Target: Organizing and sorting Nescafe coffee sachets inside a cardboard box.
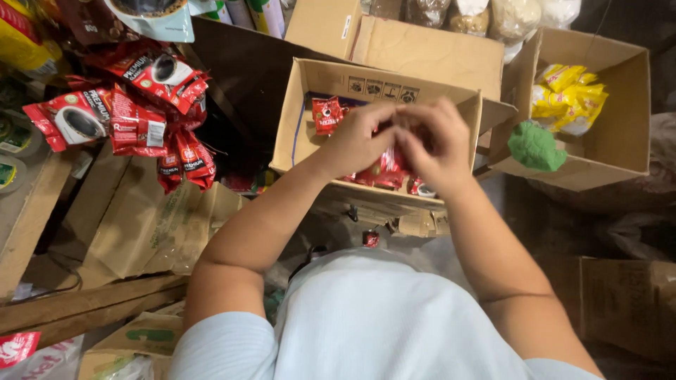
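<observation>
Grip: the left hand point(357, 137) and right hand point(434, 144) are meeting fingertip to fingertip, pinching narrowly on a strip of small red foil sachets point(384, 171), seemingly to separate them.
Landmark: the strip is hanging over the open brown cardboard box point(296, 119), where 1 more red sachet point(326, 115) is lying.
Left of box: bunches of red sachet strips point(134, 116) are hanging for display.
Right of box: a second carton point(620, 105) is holding yellow packets point(569, 97) and a green lump point(536, 146).

The open cardboard box point(299, 119) under the hands is plain brown, with small black symbols printed along its top edge, and the sachets point(327, 114) in it are red with a black cup picture. The hanging strips of sachets point(141, 119) carry the same red with white lettering. The second brown box point(620, 91) holds yellow packets point(569, 98) and a green lump point(535, 146); the shirt point(380, 324) is pale blue.
</observation>
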